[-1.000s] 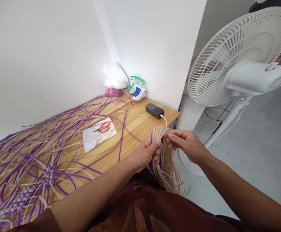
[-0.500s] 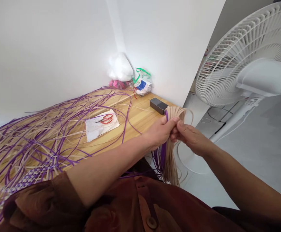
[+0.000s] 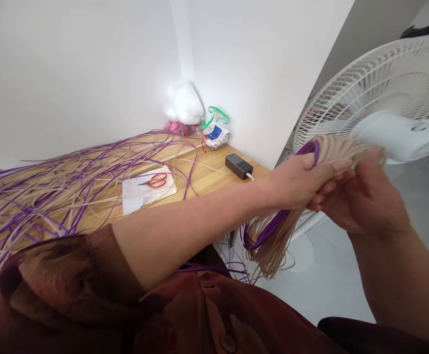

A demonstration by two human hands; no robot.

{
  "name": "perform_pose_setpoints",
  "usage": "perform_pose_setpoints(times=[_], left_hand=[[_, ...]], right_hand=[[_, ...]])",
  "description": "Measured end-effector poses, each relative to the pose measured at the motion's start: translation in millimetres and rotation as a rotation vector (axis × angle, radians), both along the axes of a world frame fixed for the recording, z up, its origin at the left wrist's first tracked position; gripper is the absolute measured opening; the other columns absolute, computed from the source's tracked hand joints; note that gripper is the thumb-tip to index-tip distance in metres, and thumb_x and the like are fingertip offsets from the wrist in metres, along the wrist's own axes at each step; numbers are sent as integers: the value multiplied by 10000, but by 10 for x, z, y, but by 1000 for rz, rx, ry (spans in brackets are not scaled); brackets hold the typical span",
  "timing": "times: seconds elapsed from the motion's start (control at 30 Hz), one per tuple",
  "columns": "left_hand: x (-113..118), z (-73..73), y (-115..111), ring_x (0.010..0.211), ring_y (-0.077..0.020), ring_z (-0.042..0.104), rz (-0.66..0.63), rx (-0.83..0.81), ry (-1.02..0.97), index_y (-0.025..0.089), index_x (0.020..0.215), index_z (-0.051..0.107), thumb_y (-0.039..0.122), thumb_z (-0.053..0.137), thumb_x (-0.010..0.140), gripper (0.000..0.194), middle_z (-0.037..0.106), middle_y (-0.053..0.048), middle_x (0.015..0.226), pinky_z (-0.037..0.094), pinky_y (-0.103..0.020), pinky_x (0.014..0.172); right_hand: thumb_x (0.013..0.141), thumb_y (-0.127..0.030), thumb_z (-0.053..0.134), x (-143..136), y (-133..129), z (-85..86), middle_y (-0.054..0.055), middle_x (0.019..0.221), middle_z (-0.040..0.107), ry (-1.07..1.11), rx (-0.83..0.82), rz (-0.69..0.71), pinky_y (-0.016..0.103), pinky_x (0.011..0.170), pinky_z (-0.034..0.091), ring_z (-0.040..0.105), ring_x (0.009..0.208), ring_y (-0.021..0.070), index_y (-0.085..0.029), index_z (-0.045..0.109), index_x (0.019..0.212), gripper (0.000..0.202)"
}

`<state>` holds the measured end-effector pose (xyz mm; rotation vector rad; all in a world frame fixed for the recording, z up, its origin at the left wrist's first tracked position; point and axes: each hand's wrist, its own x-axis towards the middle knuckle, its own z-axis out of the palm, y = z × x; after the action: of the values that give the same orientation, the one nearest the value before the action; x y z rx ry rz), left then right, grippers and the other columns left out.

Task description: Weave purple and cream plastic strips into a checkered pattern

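Observation:
A thick bundle of beige and purple strands (image 3: 273, 246) is folded over at the right and hangs down past the table's edge. My left hand (image 3: 306, 179) is closed round it just below the looped top. My right hand (image 3: 369, 191) touches my left fingertips, its thumb and fingers closed on the beige loops at the bundle's right side; motion blurs its fingertips. Many loose purple and beige strands (image 3: 52, 196) spread across the wooden table (image 3: 214, 169).
Red-handled scissors (image 3: 157, 180) lie on a white pad (image 3: 136, 196). A black box (image 3: 239, 165) rests near the table's right edge. Plastic bags (image 3: 216, 133) and white stuffing (image 3: 185, 102) sit in the corner. A white fan (image 3: 384, 98) stands right.
Both hands have moved right and up, nearer the camera, carrying the bundle off from beside the black box to in front of the fan. The view has shifted slightly.

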<state>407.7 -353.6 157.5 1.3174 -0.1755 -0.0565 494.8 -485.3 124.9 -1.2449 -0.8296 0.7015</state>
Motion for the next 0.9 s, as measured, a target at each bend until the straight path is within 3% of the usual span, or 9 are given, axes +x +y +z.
perform_pose_setpoints(times=[0.1, 0.17, 0.3, 0.43, 0.5, 0.67, 0.83, 0.9], left_hand=[[-77, -149, 66, 472, -51, 372, 1, -44, 13, 183, 686, 421, 432, 568, 887, 352, 365, 63, 570, 410, -198, 495], [-138, -299, 152, 477, -48, 355, 50, -85, 59, 183, 735, 433, 438, 576, 877, 325, 368, 69, 600, 413, -201, 503], [-297, -534, 311, 482, -43, 337, 110, -150, 187, 178, 797, 451, 450, 585, 868, 312, 364, 72, 622, 401, -194, 508], [-446, -635, 372, 487, -41, 326, 122, -186, 259, 172, 819, 464, 453, 609, 858, 318, 358, 72, 623, 391, -191, 514], [-493, -672, 387, 487, -43, 327, 131, -192, 270, 171, 823, 468, 453, 601, 864, 315, 358, 71, 621, 390, -195, 513], [-575, -759, 439, 482, -42, 326, 213, -173, 299, 168, 824, 468, 456, 592, 869, 317, 368, 69, 618, 397, -199, 514], [-646, -797, 458, 493, -45, 338, 205, -166, 304, 167, 827, 473, 449, 595, 868, 310, 376, 66, 621, 400, -203, 526], [-663, -809, 455, 493, -46, 338, 213, -161, 307, 167, 826, 478, 456, 597, 864, 315, 378, 65, 620, 400, -205, 528]], right_hand=[[821, -801, 420, 29, -71, -52, 70, 720, 680, 13, -53, 24, 371, 672, 538, 657, 682, 222, -219, 724, 820, 656], [812, -739, 537, 122, -126, -174, 89, 835, 712, 9, -124, -108, 369, 730, 549, 677, 775, 234, -209, 735, 935, 579], [765, -613, 703, 343, -207, -511, 108, 927, 723, -29, -283, -375, 326, 768, 535, 677, 869, 224, -174, 736, 974, 487], [813, -603, 656, 329, -116, -720, 107, 1048, 712, -69, -356, -263, 342, 849, 514, 649, 1016, 239, -176, 723, 1072, 504], [827, -598, 644, 258, -36, -730, 105, 1052, 710, -79, -345, -220, 343, 834, 516, 652, 1001, 238, -175, 718, 1083, 500], [845, -602, 619, 150, 56, -652, 94, 1109, 688, -91, -229, -393, 305, 738, 515, 662, 912, 207, -202, 716, 1077, 473], [864, -575, 613, 54, 102, -646, 76, 1049, 704, -116, -274, -270, 266, 686, 478, 632, 930, 195, -227, 728, 1096, 434], [849, -531, 658, 4, 146, -638, 62, 996, 707, -137, -229, -306, 244, 686, 457, 605, 949, 181, -236, 742, 1074, 380]])
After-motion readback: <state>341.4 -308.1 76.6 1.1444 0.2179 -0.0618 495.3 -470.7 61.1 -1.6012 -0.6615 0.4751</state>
